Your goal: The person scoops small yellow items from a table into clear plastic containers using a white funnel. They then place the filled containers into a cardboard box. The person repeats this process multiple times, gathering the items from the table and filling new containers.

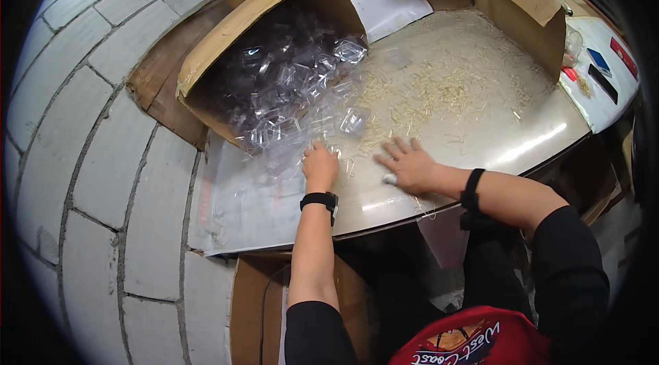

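Observation:
My left hand (320, 164) is at the near edge of a heap of clear plastic boxes (292, 80). Its fingers are curled, and what they hold, if anything, is hard to make out. To the right, my right hand (410, 167) lies palm down on the tabletop (494, 149) with its fingers spread and a white covering on the thumb. Beyond it are scattered many small, thin gold-coloured wire pieces (439, 94); a few lie between my hands. One clear box (353, 121) sits apart from the heap, just beyond my left hand.
A tilted cardboard box (199, 66) holds the plastic heap. Cardboard walls (522, 11) and a white sheet (391, 4) border the table's far side. A phone-like black object (603, 83) and a blue item (598, 60) lie at right. An open carton (247, 296) stands below the table.

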`<state>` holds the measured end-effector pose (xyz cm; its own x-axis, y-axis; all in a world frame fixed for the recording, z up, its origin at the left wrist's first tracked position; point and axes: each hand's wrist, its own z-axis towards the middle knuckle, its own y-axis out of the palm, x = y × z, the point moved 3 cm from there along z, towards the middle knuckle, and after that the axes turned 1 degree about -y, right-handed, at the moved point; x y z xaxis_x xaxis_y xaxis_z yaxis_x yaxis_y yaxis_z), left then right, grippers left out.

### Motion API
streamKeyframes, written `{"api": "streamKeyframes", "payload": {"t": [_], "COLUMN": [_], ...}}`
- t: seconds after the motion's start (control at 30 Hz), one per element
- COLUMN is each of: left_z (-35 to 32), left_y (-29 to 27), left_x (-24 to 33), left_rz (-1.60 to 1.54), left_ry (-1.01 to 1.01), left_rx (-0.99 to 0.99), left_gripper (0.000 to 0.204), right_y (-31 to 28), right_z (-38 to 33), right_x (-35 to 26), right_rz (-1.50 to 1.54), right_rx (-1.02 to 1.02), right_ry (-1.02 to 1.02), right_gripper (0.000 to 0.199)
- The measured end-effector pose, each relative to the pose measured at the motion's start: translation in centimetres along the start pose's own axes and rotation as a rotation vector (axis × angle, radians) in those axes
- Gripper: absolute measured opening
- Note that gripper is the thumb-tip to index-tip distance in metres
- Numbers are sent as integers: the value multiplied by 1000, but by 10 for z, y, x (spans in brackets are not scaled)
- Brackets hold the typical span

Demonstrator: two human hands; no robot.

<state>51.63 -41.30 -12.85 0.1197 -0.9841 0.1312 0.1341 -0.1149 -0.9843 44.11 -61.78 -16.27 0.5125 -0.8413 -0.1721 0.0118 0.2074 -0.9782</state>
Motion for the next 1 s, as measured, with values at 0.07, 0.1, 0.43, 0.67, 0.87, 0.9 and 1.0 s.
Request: {"api": "streamKeyframes", "payload": {"t": [0.07, 0.1, 0.43, 0.67, 0.87, 0.9, 1.0], "left_z": [11, 12, -39, -97, -205, -228, -282], "left_y": [15, 14, -25, 2, 8, 8, 61], "left_x": [-16, -13, -38, -38, -12, -11, -23], "left_rz": [-55, -90, -1007, -1777, -2059, -2104, -2086], "left_ry": [35, 64, 18, -340, -155, -155, -217], "left_rx": [8, 10, 40, -106, -356, -396, -557], "left_gripper": [57, 59, 53, 44, 38, 40, 40], "right_y": [1, -2, -18, -5, 3, 6, 15], "right_z": [-16, -26, -115, -36, -11, -6, -16], "right_x": [15, 25, 54, 27, 43, 44, 46], "right_rz": [17, 19, 203, 86, 85, 68, 60], "right_rx": [22, 33, 292, 246, 130, 112, 129], "right_ry": [13, 31, 494, 496, 163, 90, -18], "right_gripper": [53, 53, 68, 73, 61, 59, 57]}}
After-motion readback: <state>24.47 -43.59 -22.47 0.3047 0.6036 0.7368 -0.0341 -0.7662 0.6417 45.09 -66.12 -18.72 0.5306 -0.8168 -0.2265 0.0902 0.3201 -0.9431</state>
